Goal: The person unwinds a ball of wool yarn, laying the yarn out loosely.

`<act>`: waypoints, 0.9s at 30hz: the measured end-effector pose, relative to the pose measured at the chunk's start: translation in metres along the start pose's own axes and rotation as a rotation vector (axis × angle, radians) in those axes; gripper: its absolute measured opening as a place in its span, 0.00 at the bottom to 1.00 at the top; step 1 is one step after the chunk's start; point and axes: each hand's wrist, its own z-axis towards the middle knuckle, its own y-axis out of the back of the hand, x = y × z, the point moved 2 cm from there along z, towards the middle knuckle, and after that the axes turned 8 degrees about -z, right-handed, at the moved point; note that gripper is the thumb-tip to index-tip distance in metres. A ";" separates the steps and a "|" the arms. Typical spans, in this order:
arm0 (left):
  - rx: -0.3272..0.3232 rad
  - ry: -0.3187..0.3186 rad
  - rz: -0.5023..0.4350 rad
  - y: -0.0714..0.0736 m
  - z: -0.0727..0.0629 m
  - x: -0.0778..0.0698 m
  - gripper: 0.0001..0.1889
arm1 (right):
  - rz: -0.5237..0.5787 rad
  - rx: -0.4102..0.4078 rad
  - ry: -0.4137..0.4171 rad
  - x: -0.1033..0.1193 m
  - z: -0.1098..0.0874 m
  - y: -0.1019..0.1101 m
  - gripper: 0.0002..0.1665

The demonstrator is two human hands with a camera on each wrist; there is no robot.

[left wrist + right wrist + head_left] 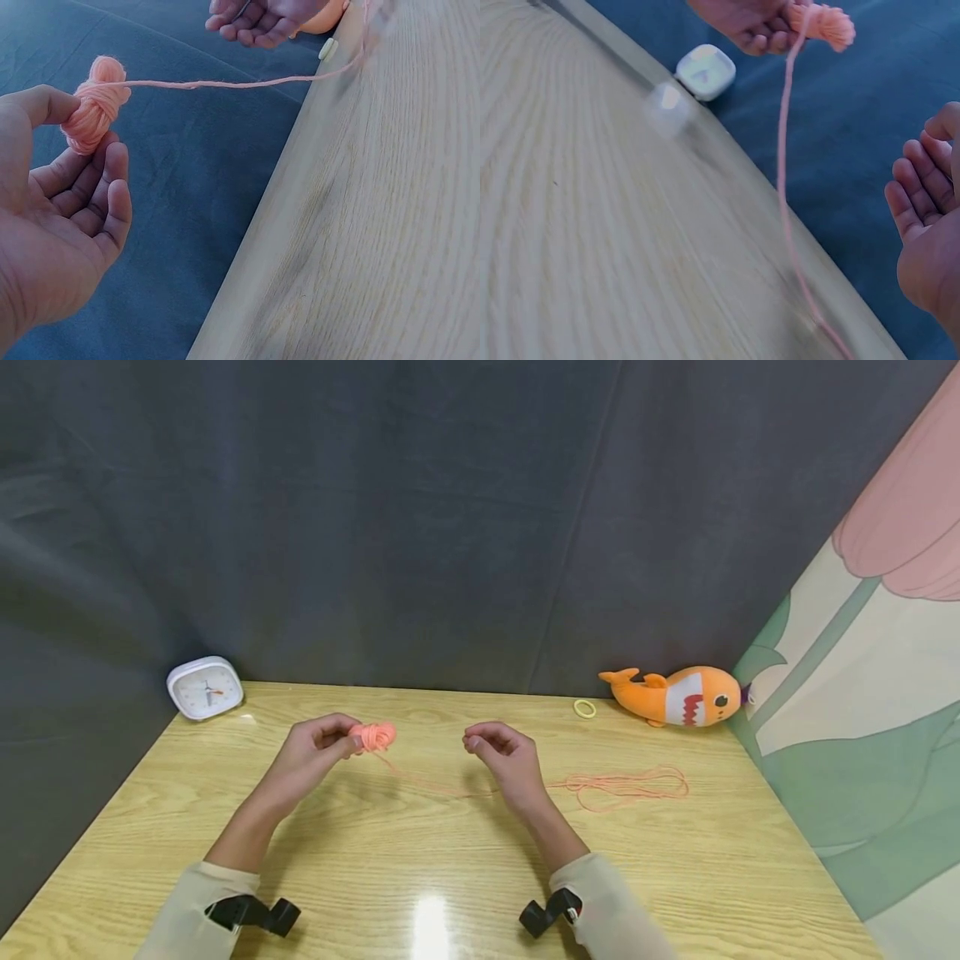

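Note:
My left hand [313, 752] pinches a small wound bundle of coral yarn [94, 112] between thumb and fingertips, raised over the table. From the bundle a single strand [784, 142] hangs down and runs to the right, passing below my right hand [510, 762]. That hand is held up across from the bundle, its fingers loosely curled and its thumb near the index fingertip, with nothing visible in it. Beyond the right wrist, loose loops of the same yarn [630, 785] lie on the wooden table [360, 877].
A white alarm clock [206, 687] stands at the back left corner. At the back right lie a yellow ring [584, 708] and an orange plush shark [678, 697]. Dark cloth [390, 527] hangs behind the table, and a patterned panel [862, 760] borders its right side.

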 end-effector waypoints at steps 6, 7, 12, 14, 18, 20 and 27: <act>-0.003 0.001 -0.011 0.001 0.000 0.000 0.12 | 0.010 0.069 -0.034 -0.007 -0.001 -0.021 0.15; -0.002 0.001 -0.012 0.001 0.000 0.000 0.12 | 0.008 0.078 -0.042 -0.008 -0.002 -0.025 0.14; -0.006 0.001 -0.014 0.001 0.001 0.000 0.12 | -0.023 0.128 -0.059 -0.010 -0.004 -0.042 0.12; -0.007 0.005 -0.014 0.001 0.001 0.000 0.12 | -0.036 0.157 -0.049 -0.009 -0.005 -0.049 0.12; -0.008 0.005 -0.003 0.001 0.002 0.000 0.12 | -0.057 0.224 -0.027 -0.009 -0.008 -0.059 0.13; -0.007 -0.003 0.006 0.002 0.002 0.000 0.12 | -0.066 0.250 -0.028 -0.010 -0.010 -0.062 0.14; -0.005 -0.022 0.010 0.005 0.002 0.001 0.11 | -0.112 0.311 -0.036 -0.012 -0.015 -0.067 0.11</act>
